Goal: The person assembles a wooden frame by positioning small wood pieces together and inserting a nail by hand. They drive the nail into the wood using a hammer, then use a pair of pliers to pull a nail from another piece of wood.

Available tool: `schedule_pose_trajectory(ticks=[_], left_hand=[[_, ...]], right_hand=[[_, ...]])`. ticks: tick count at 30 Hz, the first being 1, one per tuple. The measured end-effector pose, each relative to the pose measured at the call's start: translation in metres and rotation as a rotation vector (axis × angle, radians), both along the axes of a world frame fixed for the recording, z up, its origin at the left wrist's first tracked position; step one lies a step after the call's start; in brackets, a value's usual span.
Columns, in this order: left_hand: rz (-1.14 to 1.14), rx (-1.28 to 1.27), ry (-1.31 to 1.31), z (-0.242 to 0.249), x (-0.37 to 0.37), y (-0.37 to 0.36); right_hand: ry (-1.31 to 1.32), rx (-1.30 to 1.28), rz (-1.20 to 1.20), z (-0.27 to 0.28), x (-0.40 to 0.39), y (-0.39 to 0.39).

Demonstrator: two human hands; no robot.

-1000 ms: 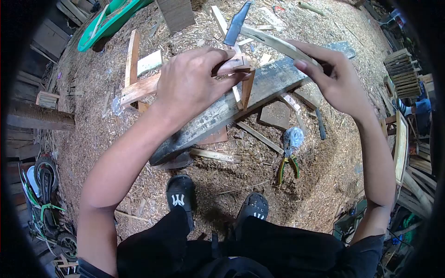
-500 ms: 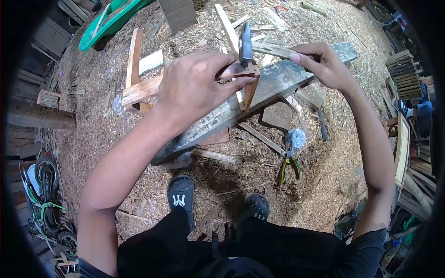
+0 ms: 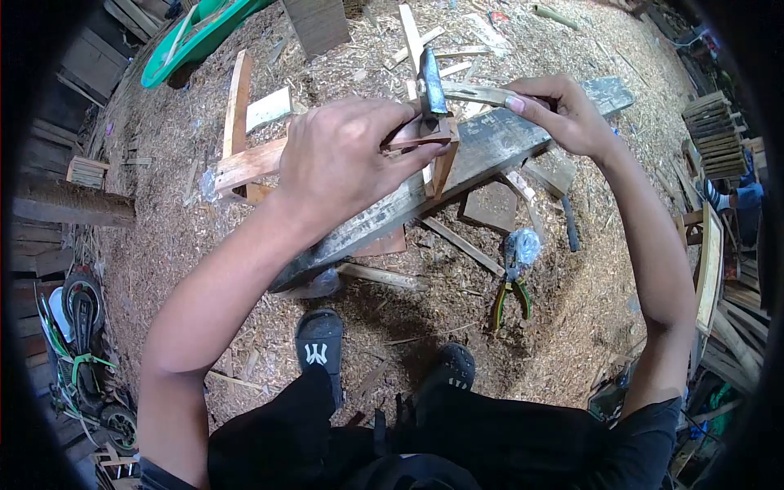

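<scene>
My left hand [image 3: 347, 159] grips the end of a reddish wooden frame [image 3: 253, 163], its thumb and fingers pinching the corner. My right hand [image 3: 563, 114] is closed around the wooden handle of a hammer [image 3: 434, 80]. The hammer's metal head stands right at the frame's corner, beside my left fingertips; whether it touches the wood I cannot tell. Beneath the frame, a thick grey beam [image 3: 490, 151] runs diagonally from lower left to upper right.
Pliers [image 3: 512, 298] with green-yellow handles lie on the chip-covered ground beside a plastic bag [image 3: 523, 243]. Wood blocks and sticks lie around the beam. A green tub [image 3: 192, 41] is at upper left, a small bike [image 3: 82, 351] at lower left. Stacked wood [image 3: 714, 126] stands at right.
The hammer's head has come down slightly toward the frame's corner and its tilt has changed a little. Both hands keep their holds.
</scene>
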State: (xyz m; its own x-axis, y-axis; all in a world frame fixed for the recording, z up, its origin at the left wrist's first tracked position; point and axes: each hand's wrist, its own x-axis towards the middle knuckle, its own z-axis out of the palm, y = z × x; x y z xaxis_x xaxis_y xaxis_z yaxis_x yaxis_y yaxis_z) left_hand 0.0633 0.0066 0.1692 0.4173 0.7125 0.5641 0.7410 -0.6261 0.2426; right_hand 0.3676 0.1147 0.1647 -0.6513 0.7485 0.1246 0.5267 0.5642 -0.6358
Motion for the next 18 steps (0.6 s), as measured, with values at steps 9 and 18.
schedule_pose_trajectory(ticks=[9,18], left_hand=[[-0.024,-0.021,-0.010,0.000,-0.002,-0.001],[0.059,-0.161,-0.005,0.004,-0.004,0.009]], right_hand=[[0.058,0.118,0.087,-0.004,0.001,0.000],[0.039,0.204,-0.105,-0.005,-0.005,-0.012]])
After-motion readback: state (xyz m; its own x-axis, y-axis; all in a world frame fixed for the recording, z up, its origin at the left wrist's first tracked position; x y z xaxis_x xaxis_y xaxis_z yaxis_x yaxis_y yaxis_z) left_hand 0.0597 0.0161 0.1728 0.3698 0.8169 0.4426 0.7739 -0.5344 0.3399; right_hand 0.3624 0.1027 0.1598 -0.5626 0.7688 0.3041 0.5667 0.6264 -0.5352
